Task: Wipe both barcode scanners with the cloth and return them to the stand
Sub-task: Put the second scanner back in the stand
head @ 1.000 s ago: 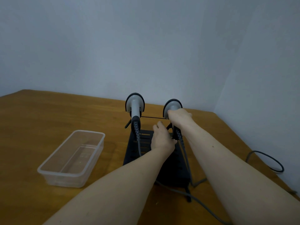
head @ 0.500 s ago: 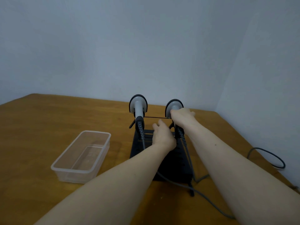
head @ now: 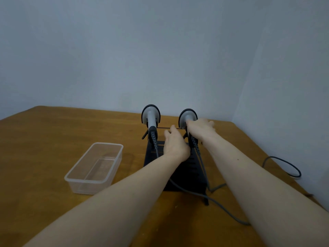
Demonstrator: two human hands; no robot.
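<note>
Two grey-and-black barcode scanners hang side by side on a black stand (head: 193, 171) at the far middle of the wooden table. The left scanner (head: 151, 117) hangs untouched with its coiled cable trailing down. My right hand (head: 202, 128) is closed around the neck of the right scanner (head: 187, 114), just below its head. My left hand (head: 175, 143) rests over the stand between the two scanners, fingers near the thin crossbar; what it holds, if anything, is hidden. No cloth shows.
A clear plastic tub (head: 94, 167) sits left of the stand. Grey cables (head: 222, 209) run from the scanners toward me, and a black cable loop (head: 284, 166) lies at the right table edge. Walls meet behind the table's far right corner.
The view has shifted slightly, so the stand and tub appear further right. My hands keep the same places on the right scanner and the stand.
</note>
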